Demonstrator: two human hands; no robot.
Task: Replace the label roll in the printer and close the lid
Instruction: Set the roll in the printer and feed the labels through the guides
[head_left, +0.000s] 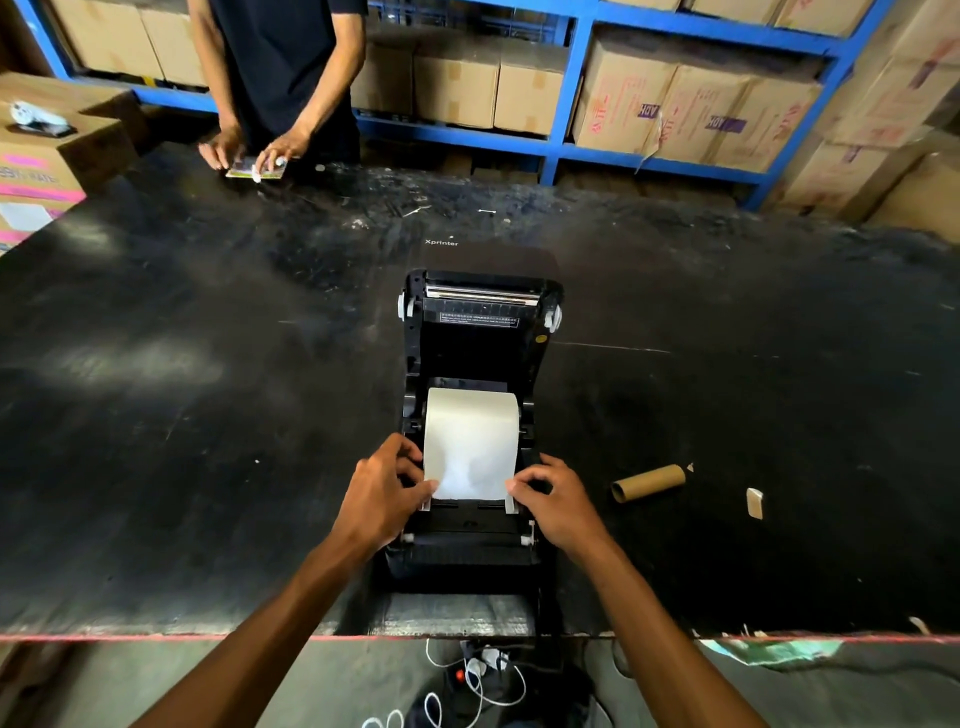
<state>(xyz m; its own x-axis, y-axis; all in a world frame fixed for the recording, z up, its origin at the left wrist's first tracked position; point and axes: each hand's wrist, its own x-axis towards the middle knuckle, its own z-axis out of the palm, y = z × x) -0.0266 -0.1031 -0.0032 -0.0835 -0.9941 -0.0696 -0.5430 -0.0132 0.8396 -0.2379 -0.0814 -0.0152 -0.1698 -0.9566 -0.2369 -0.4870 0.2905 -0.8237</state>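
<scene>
A black label printer (467, 545) sits on the dark table near its front edge, with its lid (480, 322) tilted up and back. A white label roll (470, 421) lies in the open bay, and its loose end is drawn forward over the front guides. My left hand (387, 486) pinches the left edge of that paper end. At the paper's right edge, my right hand (553, 499) has its fingertips on the paper and the guide. An empty brown cardboard core (648, 482) lies on the table to the right of the printer.
A small cardboard scrap (754, 503) lies right of the core. Another person stands at the table's far side, hands (260, 150) on a small item. Blue shelving (571, 130) with cartons lines the back. Cables (483, 686) hang below the table's front edge.
</scene>
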